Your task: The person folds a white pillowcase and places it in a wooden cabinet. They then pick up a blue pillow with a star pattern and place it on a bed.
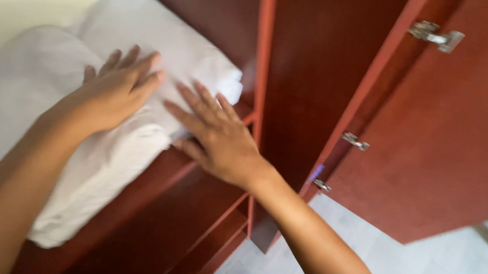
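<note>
A reddish-brown wooden wardrobe stands with its door swung open, silver metal hinges showing. On its shelf lie two soft white fabric pillows, one beside the other. The left hand rests flat on the pillows, fingers together and extended. The right hand presses palm-down just beside it, fingers spread apart, gripping nothing. Both forearms reach in from below.

Motion-blurred throughout; bright glare upper left.
</note>
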